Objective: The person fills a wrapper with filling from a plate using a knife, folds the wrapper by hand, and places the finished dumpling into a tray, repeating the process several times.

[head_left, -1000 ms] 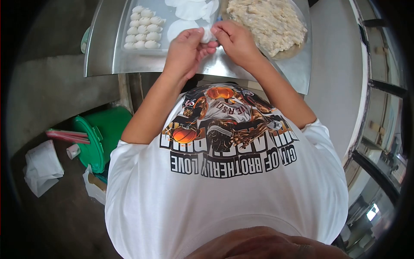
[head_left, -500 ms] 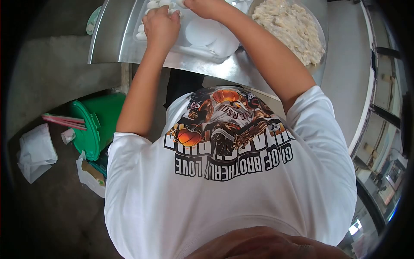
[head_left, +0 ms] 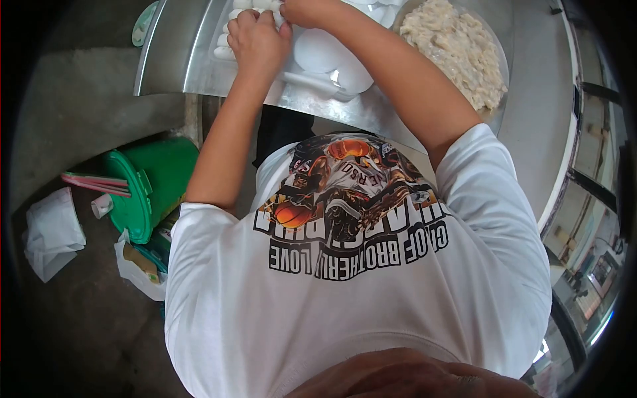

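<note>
Far left of the hands and below, a green plastic bucket (head_left: pixel 156 186) stands on the floor by the shiny steel table (head_left: pixel 172 60). Just left of the left hand (head_left: pixel 257 41), small white folded dumplings (head_left: pixel 225 48) lie in rows on the table. The hand is curled knuckles-up over them, and its fingertips meet the right hand (head_left: pixel 306 12) at the frame's top edge. Whether either hand pinches a dumpling there, I cannot tell. Right of the grip, below the right forearm, sit round white dough wrappers (head_left: pixel 318 52). Further right is a wide bowl of pale chopped filling (head_left: pixel 458 50). The dumplings look light, soft, damp and easily torn. They are probably best held by the plump belly with gentle fingertips, not by the sealed seam.
</note>
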